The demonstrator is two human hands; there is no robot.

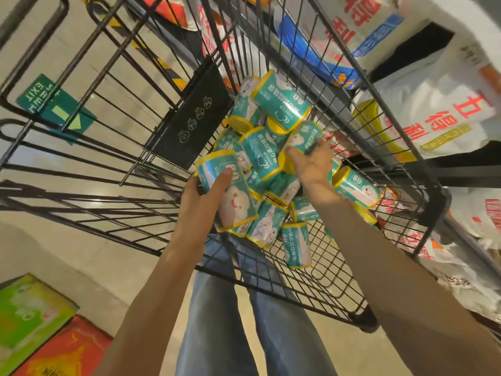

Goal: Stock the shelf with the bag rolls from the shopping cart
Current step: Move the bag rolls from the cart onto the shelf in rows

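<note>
A pale tiled floor [89, 256] is lying under everything, with a green box [29, 313] and a red box [70, 348] sitting on it at the lower left. Nearest the camera, jeans [217, 308] are being seen through the mesh of a black wire cart [325, 280]. Inside the cart, a heap of teal, yellow-rimmed rolls [267, 183] is lying. One roll [227, 189] is being gripped by the left hand [202, 198], fingers curled round it, thumb across its label, just above the heap. A second roll [305, 141] is being clasped by the right hand [311, 165], its grip closed round the roll's lower part. Farther left, a green exit sign [51, 104] is being shown on the floor. To the right, beyond the cart, white printed bags [433, 104] are resting on a shelf [461, 169].
</note>
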